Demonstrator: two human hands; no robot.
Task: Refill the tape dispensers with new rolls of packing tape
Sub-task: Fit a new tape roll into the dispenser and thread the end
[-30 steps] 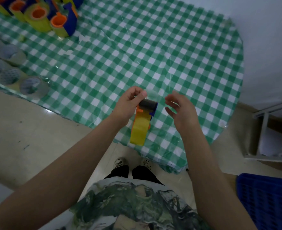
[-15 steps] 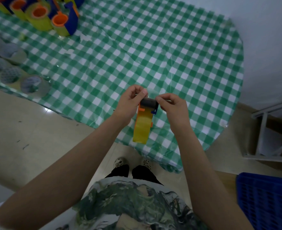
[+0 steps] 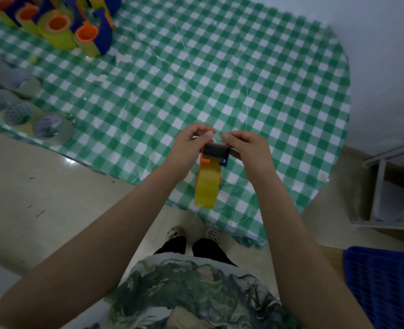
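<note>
Over tablecloth [image 3: 220,67] edge, dispenser [image 3: 216,151] with yellow roll [image 3: 208,186]

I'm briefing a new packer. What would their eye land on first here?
First, the orange-and-blue plastic tape dispenser with a yellow roll, gripped by the left hand and right hand over the near table edge. Then the green-and-white checked tablecloth, with a cluster of similar yellow dispensers at its far-left corner and clear tape rolls along the left edge.

The dispenser cluster [image 3: 61,27] runs off the top edge. The clear rolls [image 3: 18,110] at left are blurred, some cropped. The left hand [image 3: 188,149] and right hand [image 3: 247,149] cover the upper sides of the held dispenser [image 3: 207,186].
</note>
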